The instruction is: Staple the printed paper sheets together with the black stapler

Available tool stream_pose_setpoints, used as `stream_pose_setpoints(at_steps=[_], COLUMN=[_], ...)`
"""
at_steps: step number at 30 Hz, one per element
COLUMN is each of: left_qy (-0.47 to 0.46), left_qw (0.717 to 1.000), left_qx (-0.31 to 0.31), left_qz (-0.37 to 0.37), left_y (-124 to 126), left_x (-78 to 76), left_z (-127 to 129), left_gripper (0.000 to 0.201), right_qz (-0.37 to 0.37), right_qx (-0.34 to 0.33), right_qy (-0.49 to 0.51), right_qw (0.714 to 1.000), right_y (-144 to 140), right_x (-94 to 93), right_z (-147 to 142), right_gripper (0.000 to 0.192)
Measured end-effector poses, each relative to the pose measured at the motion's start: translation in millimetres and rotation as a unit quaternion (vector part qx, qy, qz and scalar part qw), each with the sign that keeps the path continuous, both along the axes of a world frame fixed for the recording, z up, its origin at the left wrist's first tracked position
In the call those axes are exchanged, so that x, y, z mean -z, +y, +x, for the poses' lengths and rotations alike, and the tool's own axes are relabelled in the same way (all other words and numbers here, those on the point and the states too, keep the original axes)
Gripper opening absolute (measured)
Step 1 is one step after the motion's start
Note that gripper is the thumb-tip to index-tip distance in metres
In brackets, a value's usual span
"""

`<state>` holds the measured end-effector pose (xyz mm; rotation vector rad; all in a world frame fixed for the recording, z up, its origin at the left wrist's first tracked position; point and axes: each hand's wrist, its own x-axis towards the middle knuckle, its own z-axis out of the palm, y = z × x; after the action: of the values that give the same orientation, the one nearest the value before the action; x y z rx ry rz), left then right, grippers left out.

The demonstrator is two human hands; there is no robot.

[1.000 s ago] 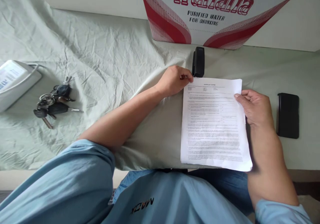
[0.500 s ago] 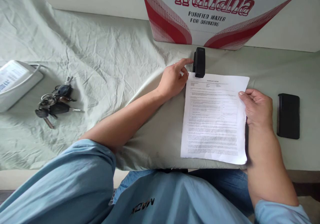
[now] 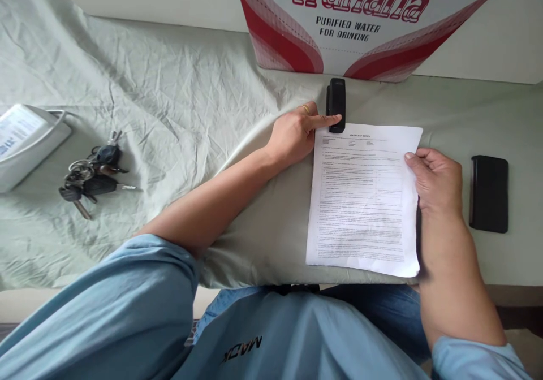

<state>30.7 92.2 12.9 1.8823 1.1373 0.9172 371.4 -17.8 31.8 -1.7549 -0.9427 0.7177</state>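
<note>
A printed paper document [image 3: 360, 199], headed "Overleaf Notes", lies upright before me, its lower edge near the front of the bed-like surface. My right hand [image 3: 439, 179] pinches its right edge, thumb on top and fingers underneath. At the paper's top left corner stands a black stapler [image 3: 336, 100], its near end over the paper's edge. My left hand [image 3: 297, 131] is beside that corner. One finger stretches out and its tip rests on top of the stapler's near end; the other fingers are bent and partly hidden. Whether the stapler's arm is pressed down, I cannot tell.
A large red and white water carton [image 3: 339, 46] stands behind the stapler. To the right lies a black phone [image 3: 489, 193]. On the left are a bunch of keys [image 3: 95, 173] and a white container [image 3: 31, 148] on the wrinkled green cloth [image 3: 190, 103].
My left hand has shifted its extended finger from the stapler's left side onto the top of its near end. My right hand still pinches the paper, which has hardly moved.
</note>
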Motion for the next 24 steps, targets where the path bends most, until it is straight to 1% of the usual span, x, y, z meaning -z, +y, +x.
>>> stream_pose_setpoints(at_steps=[4,6,8,11,13,14,15,18,19,21,24], left_qy=[0.015,0.006,-0.023,-0.077,-0.104,-0.114,-0.121,-0.129,-0.124,-0.103,-0.051], left_qw=[1.000,1.000,0.999,0.996,0.992,0.990,0.987,0.981,0.981,0.981,0.984], left_qx=[0.003,0.016,0.036,0.034,0.019,0.017,0.020,0.050,0.063,0.089,0.117], left_qz=[0.006,0.007,0.007,-0.024,-0.066,-0.087,-0.103,-0.134,-0.139,-0.140,-0.121], left_y=[4,8,13,17,17,16,15,12,12,12,15], left_x=[-0.6,0.9,3.2,4.8,2.7,0.5,-2.2,-12.0,-15.0,-19.4,-21.5], left_z=[4,2,-3,-10,-12,-13,-13,-14,-15,-18,-21], left_gripper=[0.046,0.046,0.046,0.048,0.041,0.035,0.035,0.062,0.065,0.059,0.042], right_qz=[0.001,-0.003,-0.016,-0.041,-0.037,-0.027,-0.015,0.020,0.028,0.039,0.048], right_qx=[-0.011,-0.034,-0.071,-0.144,-0.172,-0.171,-0.161,-0.109,-0.094,-0.074,-0.056], right_qy=[0.024,0.039,0.053,0.055,0.046,0.041,0.039,0.037,0.036,0.032,0.024], right_qw=[1.000,0.999,0.996,0.987,0.983,0.984,0.986,0.993,0.994,0.996,0.997], right_y=[0,-2,-7,-16,-20,-21,-21,-18,-17,-14,-12], right_x=[-3.0,-6.8,-12.4,-20.8,-23.6,-23.7,-23.0,-18.2,-16.2,-12.2,-6.9], right_z=[-1,0,2,9,12,13,13,11,11,10,12], right_gripper=[0.055,0.059,0.062,0.057,0.049,0.048,0.048,0.055,0.057,0.057,0.055])
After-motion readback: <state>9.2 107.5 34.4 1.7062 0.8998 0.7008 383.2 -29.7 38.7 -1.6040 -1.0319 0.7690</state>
